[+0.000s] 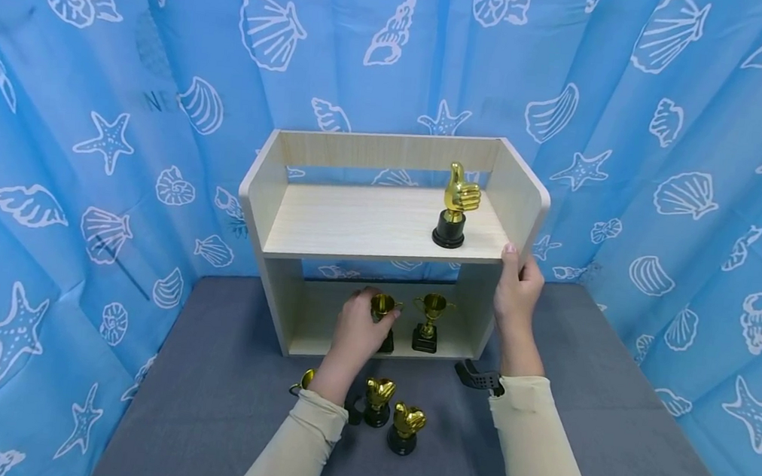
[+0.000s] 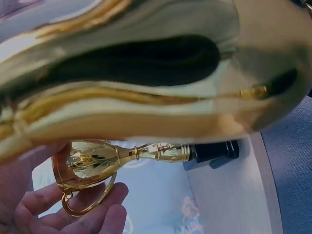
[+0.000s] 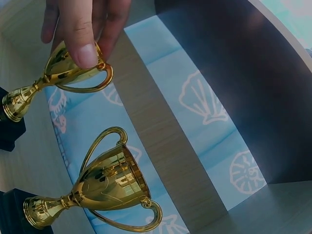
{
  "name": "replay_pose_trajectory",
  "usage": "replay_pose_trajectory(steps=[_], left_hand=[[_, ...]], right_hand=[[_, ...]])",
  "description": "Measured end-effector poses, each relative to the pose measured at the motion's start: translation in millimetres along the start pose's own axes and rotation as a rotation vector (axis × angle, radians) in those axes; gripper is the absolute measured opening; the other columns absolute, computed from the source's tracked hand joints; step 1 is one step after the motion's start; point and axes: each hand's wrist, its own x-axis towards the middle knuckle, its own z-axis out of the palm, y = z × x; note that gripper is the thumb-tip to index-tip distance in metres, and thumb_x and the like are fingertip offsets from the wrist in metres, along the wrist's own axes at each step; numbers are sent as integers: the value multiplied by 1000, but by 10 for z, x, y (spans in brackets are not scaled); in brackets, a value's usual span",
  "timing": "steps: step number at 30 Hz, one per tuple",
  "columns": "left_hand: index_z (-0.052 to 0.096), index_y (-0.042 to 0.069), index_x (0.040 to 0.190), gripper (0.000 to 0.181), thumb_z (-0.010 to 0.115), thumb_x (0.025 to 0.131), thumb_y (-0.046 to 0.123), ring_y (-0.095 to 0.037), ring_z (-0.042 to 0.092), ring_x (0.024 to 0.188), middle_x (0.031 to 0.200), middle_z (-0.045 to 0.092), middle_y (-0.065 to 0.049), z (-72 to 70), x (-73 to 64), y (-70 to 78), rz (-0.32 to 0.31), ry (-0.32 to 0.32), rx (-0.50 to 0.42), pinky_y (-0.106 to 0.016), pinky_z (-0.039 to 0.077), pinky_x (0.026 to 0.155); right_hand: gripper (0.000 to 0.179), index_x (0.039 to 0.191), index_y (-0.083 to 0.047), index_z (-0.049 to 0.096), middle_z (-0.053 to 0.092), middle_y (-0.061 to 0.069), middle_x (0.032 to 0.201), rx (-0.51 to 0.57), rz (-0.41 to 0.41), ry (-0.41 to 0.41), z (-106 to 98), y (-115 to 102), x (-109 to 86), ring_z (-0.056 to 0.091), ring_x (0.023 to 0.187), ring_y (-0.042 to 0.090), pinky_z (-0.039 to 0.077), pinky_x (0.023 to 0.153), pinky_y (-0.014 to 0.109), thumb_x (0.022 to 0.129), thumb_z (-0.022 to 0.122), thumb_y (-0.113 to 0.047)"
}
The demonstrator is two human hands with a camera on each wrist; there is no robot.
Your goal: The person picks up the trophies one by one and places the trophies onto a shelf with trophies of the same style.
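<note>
My left hand [image 1: 358, 323] pinches the rim of a gold trophy cup [image 1: 383, 305] at the front of the lower shelf. In the left wrist view its fingers surround the bowl and handle of this trophy cup [image 2: 92, 165]; the black base is near the shelf board. A second two-handled trophy cup [image 1: 430, 310] stands upright to its right. With my right hand [image 1: 518, 291] I grip the right side panel of the wooden shelf unit [image 1: 525, 182], thumb at the front edge. A gold thumbs-up trophy [image 1: 461, 200] stands on the upper shelf, towards the right.
Two small gold trophies with black bases, one nearer the shelf [image 1: 378, 402] and one nearer me [image 1: 403, 429], stand on the grey cloth [image 1: 215, 420]. Another gold piece [image 1: 307, 379] is partly hidden by my left wrist. A blue shell-patterned curtain [image 1: 177, 152] hangs behind.
</note>
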Motion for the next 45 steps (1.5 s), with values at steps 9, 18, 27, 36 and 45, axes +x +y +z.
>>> replay_pose_trajectory(steps=[9, 18, 27, 36, 45], left_hand=[[64, 3, 140, 52, 80, 97, 29, -39, 70, 119, 133, 68, -18, 18, -3, -19, 5, -19, 8, -55, 60, 95], [64, 3, 140, 51, 80, 97, 28, -38, 70, 118, 133, 68, -18, 28, -6, -41, 3, -25, 8, -54, 60, 94], [64, 3, 141, 55, 80, 97, 31, -39, 69, 119, 136, 67, -19, 37, -5, -31, -2, -26, 23, -54, 61, 94], [62, 3, 143, 56, 80, 98, 30, -41, 69, 119, 137, 66, -21, 44, -3, -29, -12, -23, 22, -55, 61, 93], [61, 3, 144, 57, 79, 98, 33, -41, 70, 114, 134, 66, -22, 26, -1, -14, -21, -31, 39, -54, 62, 90]], right_hand=[[53, 144, -3, 64, 64, 16, 147, -14, -7, 29, -12, 19, -7, 56, 125, 19, 39, 116, 48, 108, 55, -42], [53, 142, -3, 65, 64, 16, 145, -14, -7, 31, -1, 21, -9, 57, 122, 17, 41, 113, 46, 108, 56, -43], [53, 145, -2, 63, 62, 16, 150, -8, -20, 33, 6, 25, 4, 55, 129, 19, 38, 119, 49, 108, 56, -40], [53, 143, -2, 64, 63, 15, 147, -13, -14, 28, 12, 12, 3, 55, 123, 16, 40, 115, 47, 108, 56, -41], [52, 145, -4, 63, 62, 13, 150, -23, -5, 23, 21, -6, -3, 55, 128, 20, 39, 119, 51, 108, 54, -40]])
